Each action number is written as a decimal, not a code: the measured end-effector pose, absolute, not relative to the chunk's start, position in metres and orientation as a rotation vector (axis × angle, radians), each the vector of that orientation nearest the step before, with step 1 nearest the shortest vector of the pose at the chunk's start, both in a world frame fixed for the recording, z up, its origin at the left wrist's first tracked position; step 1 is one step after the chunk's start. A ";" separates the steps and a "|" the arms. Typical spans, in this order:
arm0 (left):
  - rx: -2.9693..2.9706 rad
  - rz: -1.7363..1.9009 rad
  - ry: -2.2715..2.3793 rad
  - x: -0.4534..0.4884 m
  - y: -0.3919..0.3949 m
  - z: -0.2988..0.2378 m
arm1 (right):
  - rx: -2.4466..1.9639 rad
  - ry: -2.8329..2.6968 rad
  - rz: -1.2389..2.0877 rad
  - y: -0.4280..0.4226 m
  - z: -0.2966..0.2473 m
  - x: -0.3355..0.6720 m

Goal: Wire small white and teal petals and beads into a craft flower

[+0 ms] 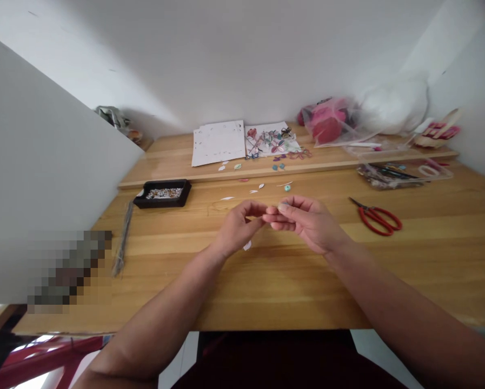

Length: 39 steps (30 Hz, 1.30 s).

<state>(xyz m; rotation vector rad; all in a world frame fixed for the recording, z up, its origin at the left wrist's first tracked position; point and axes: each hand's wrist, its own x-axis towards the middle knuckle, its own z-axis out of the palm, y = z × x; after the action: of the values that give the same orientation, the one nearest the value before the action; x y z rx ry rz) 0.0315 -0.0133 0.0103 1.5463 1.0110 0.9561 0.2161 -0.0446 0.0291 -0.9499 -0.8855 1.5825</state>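
Note:
Over the middle of the wooden table, my left hand (242, 224) and my right hand (309, 219) meet at the fingertips. Both are closed in a pinch, and whatever lies between the fingers is too small or hidden to name. Just beyond my right hand sits a small mint-green roll (287, 188), perhaps thread. Small white petal-shaped pieces lie near my hands, one white piece (247, 246) just below the left one. A pair of red-handled scissors (378, 219) rests to the right, apart from my hand.
A black tray (163, 202) of small beads stands at left, beside a bundle of thin wires (124, 240). On the raised shelf (165, 156) are white sheets (218, 141), colourful wire flowers (272, 141) and a pink bag (327, 121). A clear box (404, 175) sits at right.

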 end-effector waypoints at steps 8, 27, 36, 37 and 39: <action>1.247 1.236 0.748 0.040 -0.026 0.035 | -0.922 -0.949 1.574 -0.046 0.028 0.213; 1.415 1.218 0.739 0.062 -0.029 0.025 | -0.705 -0.857 1.656 -0.042 0.032 0.218; 1.502 1.248 0.894 0.070 -0.039 0.003 | -1.029 -0.853 1.392 -0.042 0.026 0.214; 1.534 1.252 0.923 0.070 -0.040 0.002 | -1.080 -0.930 1.294 -0.042 0.026 0.213; 1.604 1.259 0.981 0.068 -0.041 0.002 | -1.182 -1.155 1.041 -0.044 0.027 0.214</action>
<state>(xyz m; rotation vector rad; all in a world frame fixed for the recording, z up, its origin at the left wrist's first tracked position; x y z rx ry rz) 0.0684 -0.0410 0.0022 1.6038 0.9811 1.2586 0.2138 -0.0437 0.0270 -1.1815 -1.1552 1.0412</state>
